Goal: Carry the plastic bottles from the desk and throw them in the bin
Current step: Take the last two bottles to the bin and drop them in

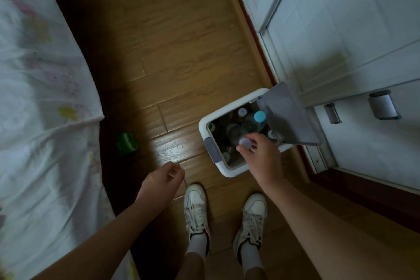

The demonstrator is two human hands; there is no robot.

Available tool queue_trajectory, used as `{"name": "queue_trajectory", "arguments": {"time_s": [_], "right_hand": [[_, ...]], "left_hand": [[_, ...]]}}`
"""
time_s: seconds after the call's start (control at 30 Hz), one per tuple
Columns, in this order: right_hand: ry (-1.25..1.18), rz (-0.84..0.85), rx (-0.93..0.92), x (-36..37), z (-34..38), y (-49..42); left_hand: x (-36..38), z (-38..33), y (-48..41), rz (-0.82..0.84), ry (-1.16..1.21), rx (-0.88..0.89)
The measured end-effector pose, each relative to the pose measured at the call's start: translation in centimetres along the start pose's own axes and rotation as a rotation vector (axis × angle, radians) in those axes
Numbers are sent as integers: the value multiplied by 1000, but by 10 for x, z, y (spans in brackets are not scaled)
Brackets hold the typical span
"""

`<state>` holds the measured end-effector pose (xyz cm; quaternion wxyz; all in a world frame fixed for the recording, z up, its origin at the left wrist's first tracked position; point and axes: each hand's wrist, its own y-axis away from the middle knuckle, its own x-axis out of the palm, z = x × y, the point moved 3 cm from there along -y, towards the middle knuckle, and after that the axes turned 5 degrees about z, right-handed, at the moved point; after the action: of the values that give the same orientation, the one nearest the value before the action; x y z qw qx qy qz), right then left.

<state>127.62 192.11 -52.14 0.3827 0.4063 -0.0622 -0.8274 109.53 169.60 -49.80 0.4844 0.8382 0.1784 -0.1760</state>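
A: Since the largest entry comes first, what heads the list?

B: Item one, wooden floor point(172, 52): a plank strip running up the middle of the view, open along most of its length. Item two, bed sheet point(34, 98): pale, flower-printed, its curved edge bounding the strip on the left. Item three, white tiled wall point(341, 29): it closes the right side, with a dark red threshold point(363, 198) along its foot.

A: And the bin?

B: Item four, bin point(203, 127): white rim, standing on the floor against the threshold at the strip's right edge. Its grey lid point(286, 116) is tipped up toward the wall, so the mouth lies open. Several bottles fill it, and a blue-capped bottle point(259, 116) stands highest.

A: Feet and hands?

B: Item five, white shoes point(196, 207): a pair set just short of the bin's near corner. Item six, right hand point(259, 154): over the mouth, fingers curled round the neck of a pale-capped bottle point(245, 142), which hangs inside the rim line. Item seven, left hand point(163, 177): out over bare planks, fingers loosely curled; whether it holds anything I cannot tell.

A: Smallest?

B: Item eight, green object point(126, 143): on the floor at the bed's edge, well apart from the bin.
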Motion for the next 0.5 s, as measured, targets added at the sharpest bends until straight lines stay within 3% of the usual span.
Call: {"name": "queue_trajectory", "arguments": {"time_s": [0.1, 0.2, 0.27, 0.37, 0.5], "right_hand": [[28, 52, 56, 1, 6, -30], [170, 183, 242, 17, -11, -40], [260, 168, 311, 32, -23, -35], [238, 114, 272, 47, -24, -28], [37, 116, 197, 36, -10, -24]], "left_hand": [[1, -2, -5, 1, 7, 2], [3, 2, -12, -4, 7, -8], [6, 8, -18, -11, 15, 2], [5, 12, -22, -9, 20, 14], [0, 11, -20, -10, 26, -12]]}}
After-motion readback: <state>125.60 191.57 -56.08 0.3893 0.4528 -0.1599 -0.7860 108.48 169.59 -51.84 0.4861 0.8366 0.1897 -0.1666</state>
